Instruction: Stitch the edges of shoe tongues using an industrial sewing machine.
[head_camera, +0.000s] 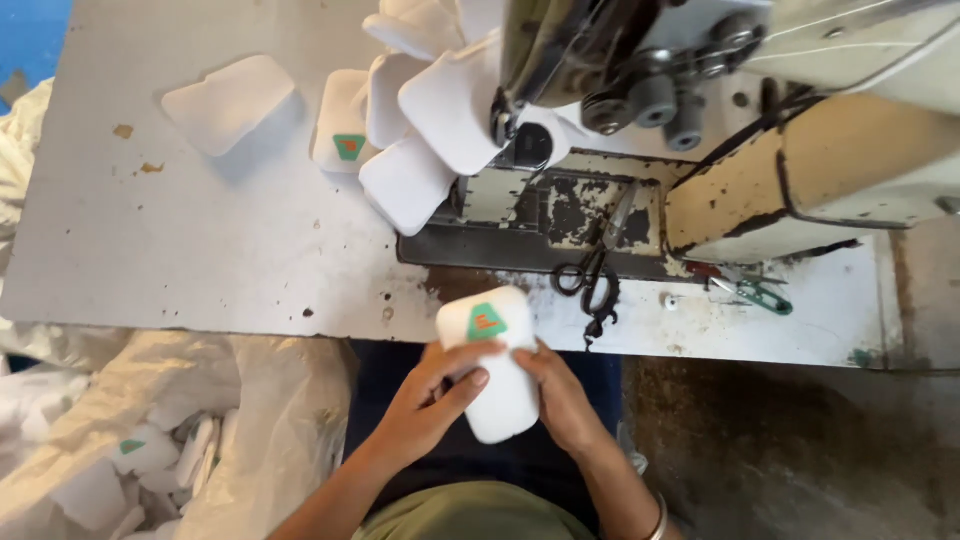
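Note:
Both my hands grip a white padded piece (497, 365) with a small green label near its top, held just below the front edge of the work table (200, 260). My left hand (432, 395) wraps its left side with the thumb over the front. My right hand (560, 395) holds its right side. A chain of similar white pieces (430, 110) hangs from the needle area of the worn sewing machine (700, 130) above.
Black scissors (593, 280) lie on the machine base, and green-handled snips (755, 293) rest to the right. A loose white piece (230, 100) lies on the table at left. A plastic sack (130, 450) with several white pieces sits at lower left.

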